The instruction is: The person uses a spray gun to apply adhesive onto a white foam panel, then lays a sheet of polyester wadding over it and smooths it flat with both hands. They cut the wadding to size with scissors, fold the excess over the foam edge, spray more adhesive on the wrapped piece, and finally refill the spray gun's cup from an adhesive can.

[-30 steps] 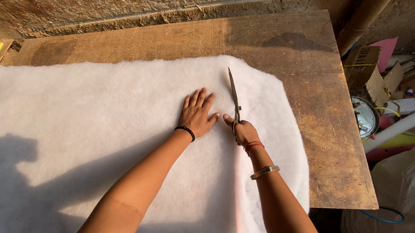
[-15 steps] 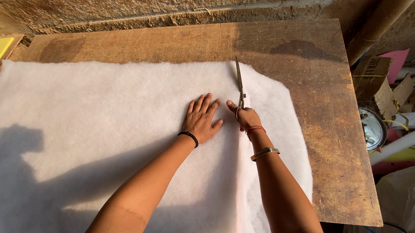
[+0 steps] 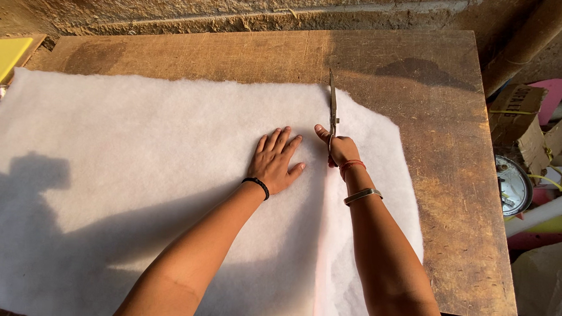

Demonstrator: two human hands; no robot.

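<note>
A large sheet of white fluffy batting [image 3: 135, 170] covers most of a worn wooden table [image 3: 456, 203]. My left hand [image 3: 278, 161] lies flat on the batting, fingers spread, a black band on the wrist. Just to its right, my right hand [image 3: 339, 148] grips a pair of long metal scissors [image 3: 332, 106] whose blades point away from me toward the batting's far edge. A cut line runs through the batting from the near edge up to the scissors, splitting off a narrower strip [image 3: 380, 200] on the right.
A rough stone wall [image 3: 237, 7] borders the table's far side. A yellow board [image 3: 1, 57] sits at the far left. Cardboard boxes [image 3: 522, 124], a round dial-faced object [image 3: 512, 185] and a white pipe [image 3: 544, 210] crowd the floor to the right.
My right hand has pushed the scissors farther away along the cut, closer to the batting's far edge. My left hand stays flat beside it.
</note>
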